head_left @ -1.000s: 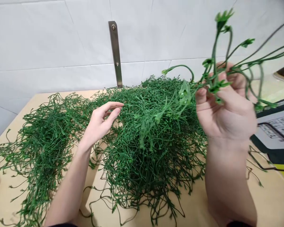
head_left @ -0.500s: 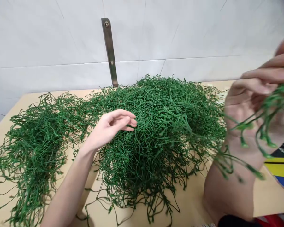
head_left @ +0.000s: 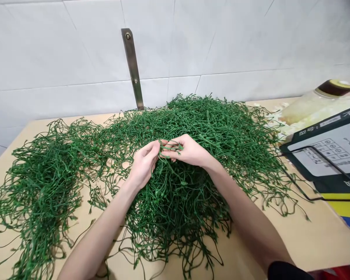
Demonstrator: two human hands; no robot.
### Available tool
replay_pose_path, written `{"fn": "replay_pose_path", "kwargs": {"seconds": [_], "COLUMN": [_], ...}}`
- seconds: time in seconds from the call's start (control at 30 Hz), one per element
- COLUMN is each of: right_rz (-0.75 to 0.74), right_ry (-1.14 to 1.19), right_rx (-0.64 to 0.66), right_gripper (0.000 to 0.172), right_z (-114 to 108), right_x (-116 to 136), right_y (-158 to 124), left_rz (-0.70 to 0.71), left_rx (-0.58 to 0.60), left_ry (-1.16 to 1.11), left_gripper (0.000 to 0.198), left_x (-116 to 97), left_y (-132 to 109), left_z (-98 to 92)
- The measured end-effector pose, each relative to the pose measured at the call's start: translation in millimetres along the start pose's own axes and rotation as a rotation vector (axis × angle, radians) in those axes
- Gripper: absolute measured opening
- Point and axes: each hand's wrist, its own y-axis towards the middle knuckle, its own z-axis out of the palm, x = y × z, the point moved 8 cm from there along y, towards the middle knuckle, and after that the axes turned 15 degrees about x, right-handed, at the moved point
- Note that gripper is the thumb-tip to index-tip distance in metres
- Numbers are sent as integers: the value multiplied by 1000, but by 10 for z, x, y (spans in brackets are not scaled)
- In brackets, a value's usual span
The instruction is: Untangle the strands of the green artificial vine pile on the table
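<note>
Far left, a loose spread of green plastic stems (head_left: 43,182) sprawls over the desk (head_left: 309,241). Centre now: the left hand (head_left: 144,165), fingers curled in narrow, pinches one end of a small sprig (head_left: 170,147). The right hand (head_left: 189,151) meets it, fingertips closed on the same sprig, right atop the big heap of stems (head_left: 221,132). Behind them, a metal bracket (head_left: 132,68) on the tiled wall. Far right, a dark printed box (head_left: 329,155) lies on the desk, with a bottle (head_left: 312,105) on its side beyond it.
</note>
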Motion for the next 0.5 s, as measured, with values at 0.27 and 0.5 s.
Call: {"fn": "replay_pose_path", "kwargs": {"seconds": [0.27,0.5], "right_rz": [6,-74], "right_ry": [31,-8], "right_rx": [38,-99], "right_gripper": [33,34], "right_z": [-168,-347], "right_x": [127,220], "right_y": [-205,-305], "left_rz": [54,12], "left_rx": [-127,-39], "left_ry": [-67,67], "left_gripper": [29,47], "left_x": [88,127], "left_y": [-40,-28], "left_z": [-93,-74]}}
